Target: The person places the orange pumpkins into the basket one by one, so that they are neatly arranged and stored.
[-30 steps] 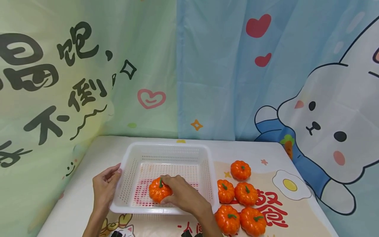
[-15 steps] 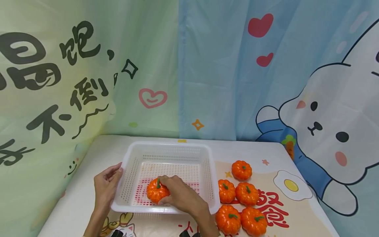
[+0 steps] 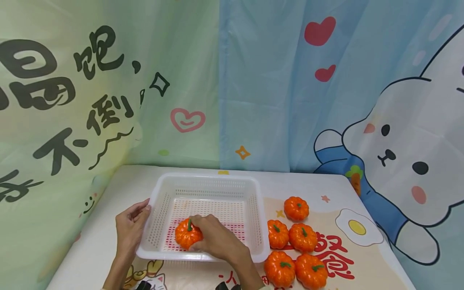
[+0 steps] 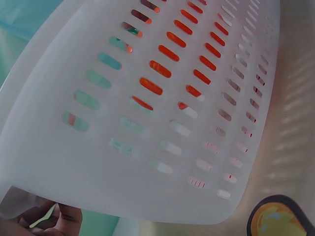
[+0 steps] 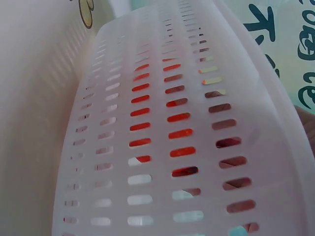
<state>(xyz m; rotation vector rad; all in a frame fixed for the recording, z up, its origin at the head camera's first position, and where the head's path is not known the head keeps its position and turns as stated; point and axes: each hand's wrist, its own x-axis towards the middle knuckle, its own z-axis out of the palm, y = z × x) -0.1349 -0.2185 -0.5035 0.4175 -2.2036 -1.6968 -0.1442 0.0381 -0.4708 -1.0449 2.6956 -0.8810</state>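
A white plastic basket [image 3: 163, 255] with slotted walls sits on the table. Inside it, low over the base, an orange toy pumpkin [image 3: 185, 237] with a green stem is held by my right hand [image 3: 219, 238], thumb on the near side and fingers over the top. My left hand [image 3: 131, 222] pinches the basket's left rim. Fingers of that hand [image 4: 66, 221] show at the rim in the left wrist view. Through the slots both wrist views catch the pumpkin's orange [image 4: 160, 69] [image 5: 181, 133]; the basket wall hides most of my right hand there.
Right of the basket, several more orange pumpkins are grouped: one at the back [image 3: 296, 209], others closer to the basket wall [image 3: 277, 234] and the near side [image 3: 311, 270]. A printed mat [image 3: 369, 257] covers part of the white table. A patterned curtain [image 3: 253, 100] hangs behind.
My right hand has shifted left inside the basket, taking the pumpkin with it. The left hand keeps its hold on the rim, and the other pumpkins stay put.
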